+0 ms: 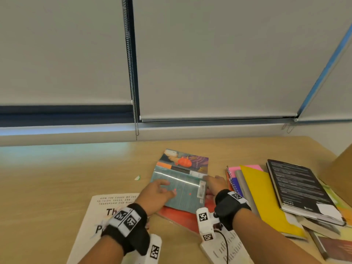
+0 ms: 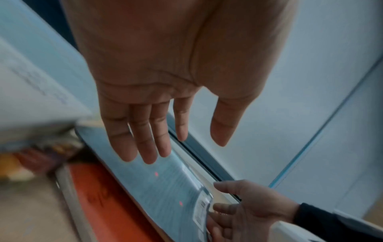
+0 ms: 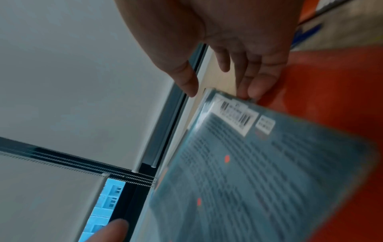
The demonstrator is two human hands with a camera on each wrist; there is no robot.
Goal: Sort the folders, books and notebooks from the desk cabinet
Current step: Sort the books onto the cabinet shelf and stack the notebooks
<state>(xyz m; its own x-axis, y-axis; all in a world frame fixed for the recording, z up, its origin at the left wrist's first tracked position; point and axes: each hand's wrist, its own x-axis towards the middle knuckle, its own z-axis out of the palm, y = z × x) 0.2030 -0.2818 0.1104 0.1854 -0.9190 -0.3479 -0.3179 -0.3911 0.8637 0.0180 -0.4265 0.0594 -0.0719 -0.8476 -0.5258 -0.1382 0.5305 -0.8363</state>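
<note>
A teal book (image 1: 182, 191) with a barcode label lies on a red book (image 1: 181, 216) at the middle of the desk, and a colourful magazine (image 1: 185, 161) shows from under its far end. My left hand (image 1: 162, 187) hovers over the teal book's (image 2: 165, 188) left part with straight, spread fingers (image 2: 145, 147) and holds nothing. My right hand (image 1: 211, 181) is at the book's right edge. Its fingertips (image 3: 253, 91) touch the labelled corner of the teal book (image 3: 259, 172), which is tilted up there. The thumb (image 3: 188, 86) stands apart from the cover.
A white book (image 1: 106, 216) lies under my left wrist and another white book (image 1: 226, 250) at the near edge. To the right, a pile holds spiral notebooks (image 1: 233, 180), a yellow folder (image 1: 266, 197) and a black book (image 1: 299, 187). Window blinds rise behind the desk.
</note>
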